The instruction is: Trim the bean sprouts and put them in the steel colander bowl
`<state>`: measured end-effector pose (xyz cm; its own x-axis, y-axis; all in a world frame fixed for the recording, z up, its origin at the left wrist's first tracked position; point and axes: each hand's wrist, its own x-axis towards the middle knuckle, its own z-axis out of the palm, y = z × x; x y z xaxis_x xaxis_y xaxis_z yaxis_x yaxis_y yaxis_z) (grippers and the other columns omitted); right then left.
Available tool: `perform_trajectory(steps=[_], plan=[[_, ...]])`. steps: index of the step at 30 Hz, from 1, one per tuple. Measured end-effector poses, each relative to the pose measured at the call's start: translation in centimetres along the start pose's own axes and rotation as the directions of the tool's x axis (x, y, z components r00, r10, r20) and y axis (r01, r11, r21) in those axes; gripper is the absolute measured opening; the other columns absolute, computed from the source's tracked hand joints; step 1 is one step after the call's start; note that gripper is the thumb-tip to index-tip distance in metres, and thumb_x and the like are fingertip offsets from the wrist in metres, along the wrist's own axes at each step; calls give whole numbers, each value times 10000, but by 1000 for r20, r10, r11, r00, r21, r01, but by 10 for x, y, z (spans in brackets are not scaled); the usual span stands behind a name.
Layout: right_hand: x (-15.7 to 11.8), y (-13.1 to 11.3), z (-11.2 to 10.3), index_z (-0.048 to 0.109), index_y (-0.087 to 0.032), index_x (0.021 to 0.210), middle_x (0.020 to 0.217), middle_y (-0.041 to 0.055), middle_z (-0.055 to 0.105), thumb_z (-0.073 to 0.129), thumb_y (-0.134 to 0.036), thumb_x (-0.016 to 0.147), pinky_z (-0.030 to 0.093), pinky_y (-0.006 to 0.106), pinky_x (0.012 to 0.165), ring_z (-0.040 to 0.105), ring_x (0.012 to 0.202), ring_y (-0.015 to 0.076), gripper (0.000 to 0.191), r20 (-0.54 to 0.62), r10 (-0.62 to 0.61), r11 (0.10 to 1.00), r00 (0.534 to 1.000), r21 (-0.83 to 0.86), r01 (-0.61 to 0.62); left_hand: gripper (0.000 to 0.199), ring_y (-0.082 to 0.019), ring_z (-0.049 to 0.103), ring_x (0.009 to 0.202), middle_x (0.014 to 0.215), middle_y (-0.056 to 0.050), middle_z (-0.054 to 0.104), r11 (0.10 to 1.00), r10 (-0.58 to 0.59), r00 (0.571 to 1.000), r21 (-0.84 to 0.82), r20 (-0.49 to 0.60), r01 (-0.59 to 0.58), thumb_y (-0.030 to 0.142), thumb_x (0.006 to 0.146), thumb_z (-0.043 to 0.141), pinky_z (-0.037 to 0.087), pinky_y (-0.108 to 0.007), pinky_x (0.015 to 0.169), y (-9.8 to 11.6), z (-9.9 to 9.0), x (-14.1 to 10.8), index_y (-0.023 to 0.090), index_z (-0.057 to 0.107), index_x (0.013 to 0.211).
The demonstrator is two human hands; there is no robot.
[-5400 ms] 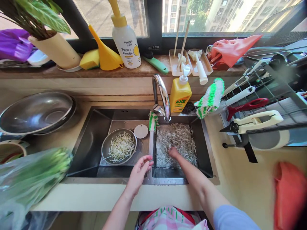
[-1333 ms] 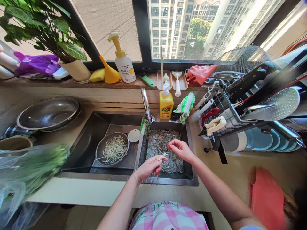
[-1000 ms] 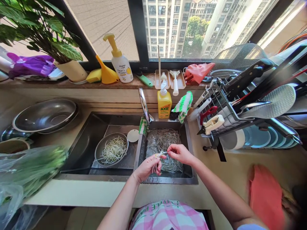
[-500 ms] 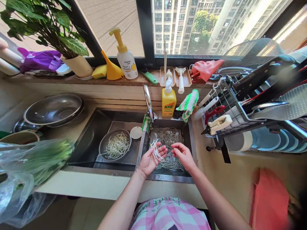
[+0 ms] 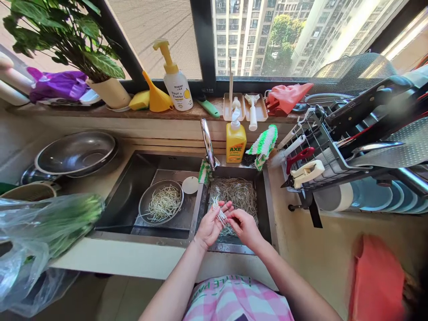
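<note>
A small bunch of pale sprouts [image 5: 221, 216] lies across the palm of my left hand [image 5: 209, 225], its thumb resting over them. My right hand [image 5: 245, 228] is closed in a pinch at the right end of that bunch; what its fingertips hold is too small to name. Both hands are above the right sink basin, where a mass of thin sprouts [image 5: 239, 192] sits in water. In the left basin a round metal strainer [image 5: 141, 206] holds more pale sprouts [image 5: 164, 203], beside a white round lid [image 5: 190, 185].
The faucet [image 5: 207, 145] rises between the basins, with a yellow detergent bottle [image 5: 236, 145] behind. Pans [image 5: 75, 154] and bagged greens [image 5: 72, 220] sit left. A dish rack [image 5: 329, 145] with knives and plates stands right, near a red cloth [image 5: 376, 278].
My right hand has moved left and slightly down, now meeting the sprouts in my left hand. My left hand's fingers have curled in a little.
</note>
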<state>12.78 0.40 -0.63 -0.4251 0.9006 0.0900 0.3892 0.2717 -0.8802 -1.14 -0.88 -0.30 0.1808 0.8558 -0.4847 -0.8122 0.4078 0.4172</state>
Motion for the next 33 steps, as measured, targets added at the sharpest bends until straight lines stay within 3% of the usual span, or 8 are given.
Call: perform_trajectory(steps=[6, 13, 19, 22, 25, 27, 29, 33], plan=[[-3, 5, -4, 566, -185, 802, 746, 24, 576, 472, -132, 792, 404, 229, 626, 520, 685, 132, 109, 22, 6, 988, 1000, -152, -2, 180, -212, 550, 1043, 1109, -102, 590, 999, 41, 998, 31, -39, -40, 196, 790, 526, 368, -384, 934, -2, 5, -1, 174, 473, 961], [1, -4, -3, 539, -179, 750, 714, 28, 559, 444, -84, 761, 386, 220, 611, 522, 665, 137, 135, 2, 25, 908, 1000, -418, -22, 199, -180, 594, 948, 1027, -86, 623, 990, 111, 987, 96, -116, -100, 213, 761, 572, 406, -341, 872, -8, 14, 1, 183, 458, 922], [1, 3, 7, 539, -170, 747, 726, 44, 566, 426, -101, 771, 381, 235, 626, 523, 680, 147, 135, -71, 75, 898, 995, -428, -99, 193, -183, 616, 894, 949, -73, 643, 976, 206, 954, 120, -219, -183, 201, 750, 580, 441, -330, 809, -11, 15, 5, 184, 451, 893], [3, 8, 10, 520, -171, 724, 706, 37, 551, 421, -128, 763, 380, 243, 603, 509, 656, 147, 115, -142, 144, 948, 979, -263, -178, 164, -194, 616, 903, 941, -74, 644, 976, 215, 948, 68, -235, -205, 171, 757, 564, 450, -340, 806, -8, 13, 7, 181, 461, 884], [5, 7, 8, 500, -182, 729, 673, 13, 542, 432, -213, 771, 389, 236, 547, 503, 596, 132, 86, -149, 306, 948, 940, 137, -287, 100, -209, 602, 945, 969, -90, 638, 978, 196, 953, -20, -230, -206, 151, 778, 528, 456, -359, 814, -1, 11, 9, 170, 481, 864], [5, 2, 6, 482, -189, 737, 669, 2, 554, 461, -270, 755, 395, 226, 501, 508, 553, 120, 86, -48, 421, 827, 906, 430, -362, 50, -213, 595, 960, 991, -101, 633, 976, 189, 949, -62, -254, -211, 149, 791, 506, 463, -359, 808, 4, 11, 10, 159, 492, 838], [4, -4, 5, 477, -189, 739, 670, -5, 568, 504, -287, 718, 392, 213, 466, 512, 520, 107, 104, 81, 475, 677, 876, 603, -422, 19, -209, 594, 960, 1025, -111, 624, 970, 196, 940, -82, -280, -227, 151, 797, 496, 471, -343, 798, 6, 11, 11, 150, 503, 815], [2, -11, 8, 531, -180, 785, 627, -31, 551, 584, -265, 658, 384, 195, 457, 504, 505, 90, 161, 159, 491, 576, 857, 678, -456, 49, -191, 595, 946, 1088, -119, 600, 963, 210, 929, -99, -304, -250, 153, 806, 481, 476, -316, 788, 5, 14, 13, 140, 527, 816]])
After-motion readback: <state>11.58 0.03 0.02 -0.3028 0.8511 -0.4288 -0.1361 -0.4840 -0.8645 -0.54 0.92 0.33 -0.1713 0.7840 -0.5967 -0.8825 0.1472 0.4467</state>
